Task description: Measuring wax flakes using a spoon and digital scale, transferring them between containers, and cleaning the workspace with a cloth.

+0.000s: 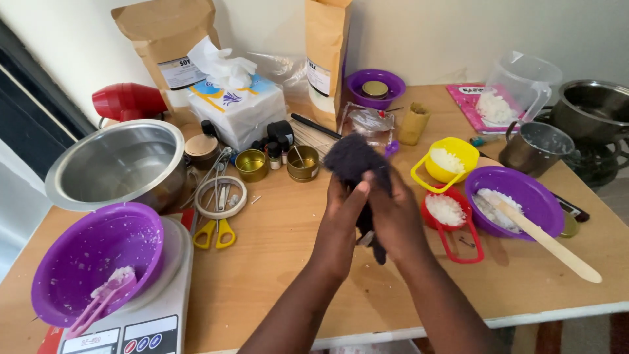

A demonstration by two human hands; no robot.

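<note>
**Soft dark cloth bunched over the table**

Left hand (344, 210) and right hand (393, 219) both closed around a dark fuzzy cloth (354, 160), mid-air above the wooden table (282, 262). Probably light, limp, non-slip, unbreakable; best gathered at the bunched middle, ends drooping otherwise.

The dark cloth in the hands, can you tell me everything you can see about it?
The cloth is dark grey to black and looks fuzzy and soft, like a towel rag. It is bunched up, not spread flat. Its top puffs out above the fingers, and a narrow end hangs down below the palms. The left hand and right hand both clasp it, pressed together around its middle. It is held up above the wooden table, in front of the small tins, touching only the hands.
</note>
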